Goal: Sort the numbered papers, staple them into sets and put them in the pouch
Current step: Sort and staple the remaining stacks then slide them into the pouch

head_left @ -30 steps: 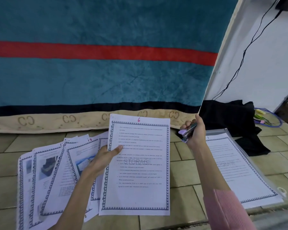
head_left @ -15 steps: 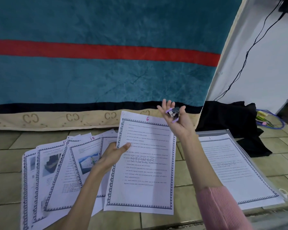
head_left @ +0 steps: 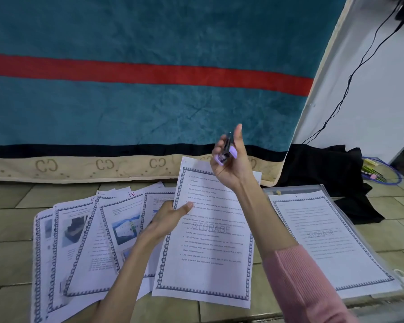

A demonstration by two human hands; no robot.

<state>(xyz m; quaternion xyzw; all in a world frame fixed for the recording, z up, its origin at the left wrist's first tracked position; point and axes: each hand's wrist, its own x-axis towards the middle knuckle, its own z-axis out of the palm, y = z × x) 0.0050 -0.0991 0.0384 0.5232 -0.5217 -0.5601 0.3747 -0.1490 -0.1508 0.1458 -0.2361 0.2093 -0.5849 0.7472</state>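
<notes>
My left hand (head_left: 167, 220) pinches the left edge of a bordered printed sheet (head_left: 208, 252), held tilted above the tiled floor. My right hand (head_left: 231, 166), palm up, is raised over that sheet's top edge and grips a small purple and black stapler (head_left: 225, 151). To the left, several bordered numbered papers (head_left: 84, 241) lie fanned on the floor, one marked 15. On the right lies a clear plastic pouch (head_left: 331, 248) with a sheet marked 1 showing through or lying on it; I cannot tell which.
A teal blanket (head_left: 149, 101) with a red stripe hangs behind the papers. Black cloth (head_left: 324, 173) is bunched at the back right near coloured cords (head_left: 380, 173). A black cable (head_left: 350, 78) runs down the white wall.
My right hand turned palm up and rose over the sheet's top edge with the stapler. The held sheet shifted right and tilted. The number 6 at its top is now hidden.
</notes>
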